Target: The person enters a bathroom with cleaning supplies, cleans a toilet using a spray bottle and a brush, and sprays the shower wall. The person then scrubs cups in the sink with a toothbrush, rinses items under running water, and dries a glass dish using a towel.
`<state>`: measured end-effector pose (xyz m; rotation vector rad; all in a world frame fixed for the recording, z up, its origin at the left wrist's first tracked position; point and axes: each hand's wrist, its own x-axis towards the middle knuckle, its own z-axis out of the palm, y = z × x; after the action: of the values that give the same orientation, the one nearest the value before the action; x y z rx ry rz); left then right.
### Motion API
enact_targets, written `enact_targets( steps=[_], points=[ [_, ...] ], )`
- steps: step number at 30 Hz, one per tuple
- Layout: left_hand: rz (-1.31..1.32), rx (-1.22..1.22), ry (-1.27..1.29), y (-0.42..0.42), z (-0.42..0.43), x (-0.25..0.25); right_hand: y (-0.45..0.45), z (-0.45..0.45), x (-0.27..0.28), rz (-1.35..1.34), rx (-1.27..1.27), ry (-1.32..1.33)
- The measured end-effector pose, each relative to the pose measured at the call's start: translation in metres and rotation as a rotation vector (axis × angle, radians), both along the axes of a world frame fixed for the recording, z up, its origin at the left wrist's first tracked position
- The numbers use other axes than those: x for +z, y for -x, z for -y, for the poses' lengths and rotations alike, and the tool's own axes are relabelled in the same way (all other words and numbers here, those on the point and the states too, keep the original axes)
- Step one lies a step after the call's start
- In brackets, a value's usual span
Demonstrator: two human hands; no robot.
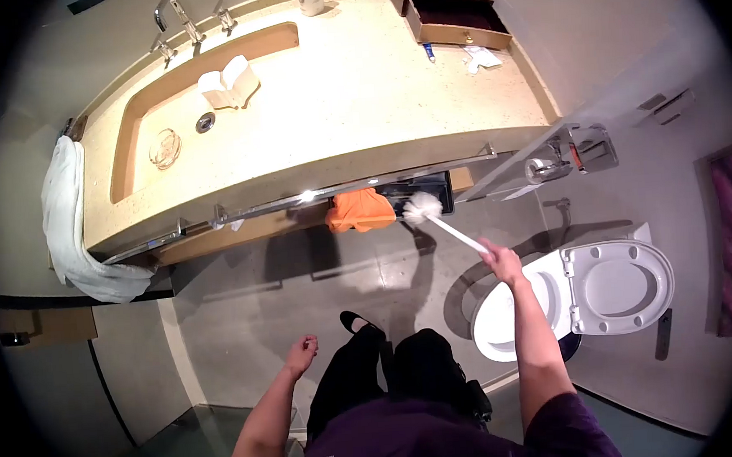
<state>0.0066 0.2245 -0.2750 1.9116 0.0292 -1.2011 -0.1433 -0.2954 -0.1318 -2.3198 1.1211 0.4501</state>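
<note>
My right hand (502, 264) is closed round the handle end of a white toilet brush (460, 234). The brush's bristly head points up and left, near a black tray (442, 192) below the counter. An orange cloth (360, 210) hangs or lies just left of the tray. Below and right of my right hand is the white toilet (496, 321), its lid and seat (621, 287) raised. My left hand (304, 349) is over the grey floor, its fingers curled together, with nothing visible in it.
The long beige counter (374, 85) spans the top, with a sink, a tap (181, 22), a white folded item (228, 83) and a brown drawer box (459, 30). A white towel (67, 213) hangs at the left. A paper roll (537, 169) is on the right wall.
</note>
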Motion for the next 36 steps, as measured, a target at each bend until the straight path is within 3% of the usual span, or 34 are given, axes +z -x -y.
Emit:
enact_targets(
  steps=[3,6,9,10,13,14,15,16,17,19,21,23,26,28,30,36],
  points=[
    [0.062,-0.032,-0.004,-0.007,0.007,0.008,-0.045,0.018,-0.042,-0.008,-0.166,0.373],
    [0.094,-0.064,-0.031,0.007,-0.003,-0.005,-0.078,0.023,-0.077,-0.103,-0.250,0.338],
    [0.038,-0.050,-0.113,0.030,-0.007,-0.007,-0.082,0.042,-0.137,0.007,-0.175,0.314],
    [0.011,-0.035,-0.149,0.039,-0.009,-0.004,-0.087,0.049,-0.146,0.079,-0.268,0.210],
    [0.002,0.026,-0.179,0.064,-0.009,0.000,-0.124,0.057,-0.154,-0.141,-0.018,0.584],
    [-0.046,0.118,-0.141,0.073,-0.006,0.001,-0.144,0.070,-0.166,-0.371,0.197,0.493],
    [-0.093,0.171,-0.142,0.084,-0.005,-0.001,-0.168,0.065,-0.170,-0.022,0.239,0.508],
    [-0.146,0.218,-0.080,0.091,0.000,0.003,-0.192,0.075,-0.185,0.116,0.339,0.378],
    [-0.157,0.185,-0.111,0.100,0.004,-0.001,-0.215,0.070,-0.206,0.172,0.424,0.542],
    [-0.375,0.119,-0.058,0.114,-0.001,-0.018,-0.256,0.074,-0.220,0.007,0.425,0.453],
    [-0.717,-0.006,-0.319,0.115,0.029,-0.022,-0.265,0.081,-0.225,-0.137,0.380,0.348],
    [-0.638,0.040,-0.399,0.094,0.072,0.013,-0.260,0.088,-0.229,-0.194,0.354,0.304],
    [-0.401,0.441,0.148,0.132,0.053,-0.048,-0.254,0.088,-0.221,-0.200,0.325,0.256],
    [-0.158,0.261,0.103,0.106,0.077,-0.014,-0.256,0.073,-0.208,-0.172,0.315,0.213],
    [0.021,0.121,-0.006,0.054,0.122,0.062,-0.253,0.043,-0.193,-0.121,0.303,0.140],
    [0.185,0.100,-0.124,0.017,0.117,0.081,-0.134,-0.021,-0.103,-0.115,0.297,0.014]
  ],
)
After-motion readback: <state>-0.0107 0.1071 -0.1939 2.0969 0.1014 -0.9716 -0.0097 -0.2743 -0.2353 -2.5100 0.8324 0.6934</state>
